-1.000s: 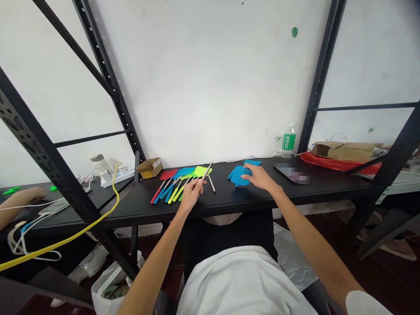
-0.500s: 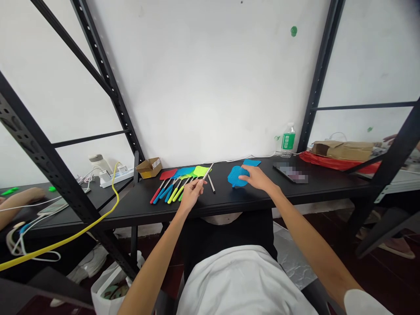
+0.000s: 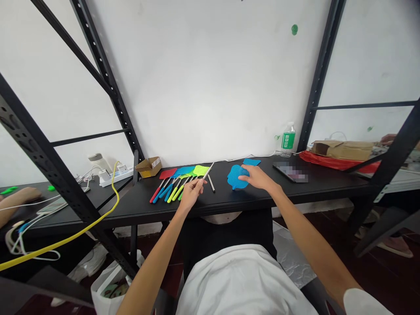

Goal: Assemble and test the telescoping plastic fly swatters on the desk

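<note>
My left hand (image 3: 194,190) is closed around a thin silvery metal rod (image 3: 208,169), which slants up and to the right. In my right hand (image 3: 256,176), thumb and fingers pinch a blue fly swatter head (image 3: 236,176), held just over the table with its short stem pointing down. It may be more than one layer; I cannot tell. Behind it lies another flat blue swatter head (image 3: 252,162). A second metal rod (image 3: 211,183) rests on the table between my hands. Left of my left hand, several fly swatters (image 3: 168,186) lie side by side, with red, blue, yellow-green and green handles.
A small cardboard box (image 3: 148,167) stands at the table's back left. Toward the right are a tablet-like device (image 3: 290,172) and a water bottle (image 3: 288,140). Black shelf posts (image 3: 320,74) flank the table (image 3: 131,205). A yellow cable (image 3: 98,222) crosses at left, near another person's arm (image 3: 19,202).
The blue swatter head has turned slightly in my right hand, showing more of its stem and face. My left hand and the rod have stayed almost still.
</note>
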Demonstrator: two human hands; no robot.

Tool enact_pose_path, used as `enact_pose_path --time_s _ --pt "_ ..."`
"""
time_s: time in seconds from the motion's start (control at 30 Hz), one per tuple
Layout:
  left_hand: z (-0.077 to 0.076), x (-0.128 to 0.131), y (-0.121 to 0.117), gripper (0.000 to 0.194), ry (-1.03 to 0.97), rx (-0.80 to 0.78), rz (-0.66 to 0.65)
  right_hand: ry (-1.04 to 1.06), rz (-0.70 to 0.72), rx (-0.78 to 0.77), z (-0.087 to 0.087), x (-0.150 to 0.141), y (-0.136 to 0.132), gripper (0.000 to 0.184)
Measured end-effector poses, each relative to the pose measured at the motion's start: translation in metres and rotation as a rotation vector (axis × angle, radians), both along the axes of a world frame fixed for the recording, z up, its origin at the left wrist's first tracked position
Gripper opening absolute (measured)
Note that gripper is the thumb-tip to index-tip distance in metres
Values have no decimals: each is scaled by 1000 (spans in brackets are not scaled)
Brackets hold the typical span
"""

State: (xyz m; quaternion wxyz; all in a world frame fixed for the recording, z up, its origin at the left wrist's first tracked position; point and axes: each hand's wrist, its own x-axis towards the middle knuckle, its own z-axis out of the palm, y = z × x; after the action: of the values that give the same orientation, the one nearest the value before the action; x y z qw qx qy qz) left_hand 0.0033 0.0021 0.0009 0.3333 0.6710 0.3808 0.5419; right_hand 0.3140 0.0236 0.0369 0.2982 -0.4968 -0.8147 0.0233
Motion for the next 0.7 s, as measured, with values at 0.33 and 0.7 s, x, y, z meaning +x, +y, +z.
enact_pose_path --time_s 0.33,0.7 --pt "-1 0 0 46 10 6 6 -102 -179 8 3 -6 -9 31" --pt "-2 -1 2 47 31 23 9 -150 -198 12 6 4 -8 35"
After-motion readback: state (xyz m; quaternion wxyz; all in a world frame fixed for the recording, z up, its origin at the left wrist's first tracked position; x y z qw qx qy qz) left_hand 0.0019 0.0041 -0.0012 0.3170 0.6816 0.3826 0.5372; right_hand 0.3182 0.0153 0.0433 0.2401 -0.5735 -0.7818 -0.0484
